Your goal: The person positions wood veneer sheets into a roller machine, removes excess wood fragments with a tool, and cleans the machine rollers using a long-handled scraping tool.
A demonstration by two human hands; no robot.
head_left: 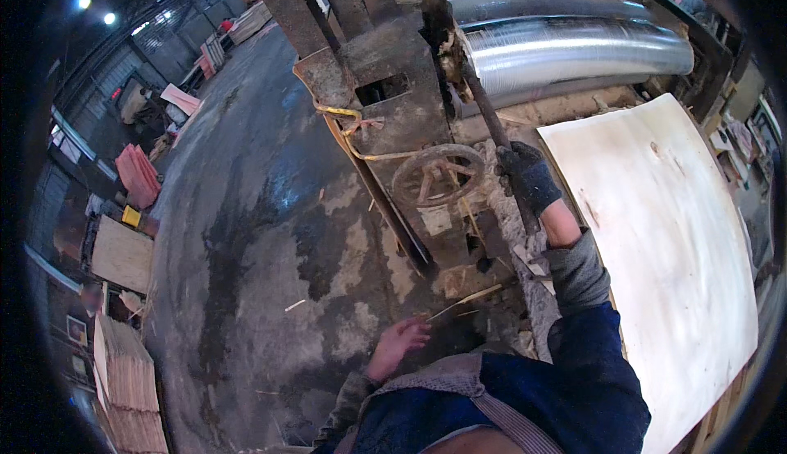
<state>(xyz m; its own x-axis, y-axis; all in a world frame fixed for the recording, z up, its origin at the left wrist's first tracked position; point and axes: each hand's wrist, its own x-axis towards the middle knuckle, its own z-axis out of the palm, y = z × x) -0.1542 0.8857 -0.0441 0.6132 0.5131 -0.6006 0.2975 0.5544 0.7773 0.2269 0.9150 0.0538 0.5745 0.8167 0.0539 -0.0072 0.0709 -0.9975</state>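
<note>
Beyond the apron strap (518,423), the gloved right hand (529,177) clenches its fingers around the dark bar (489,115), which slants forward-left beside the handwheel (439,173), while the left hand (399,346), farther away, has loose, empty fingers.

A rust-brown steel machine (402,122) with a round spoked handwheel (432,174) stands on the stained grey floor (238,200) of an industrial wood workshop, beside silver cylinders (582,50) and a broad pale wood sheet (664,249), white ceiling lamps (84,1) beyond.
</note>
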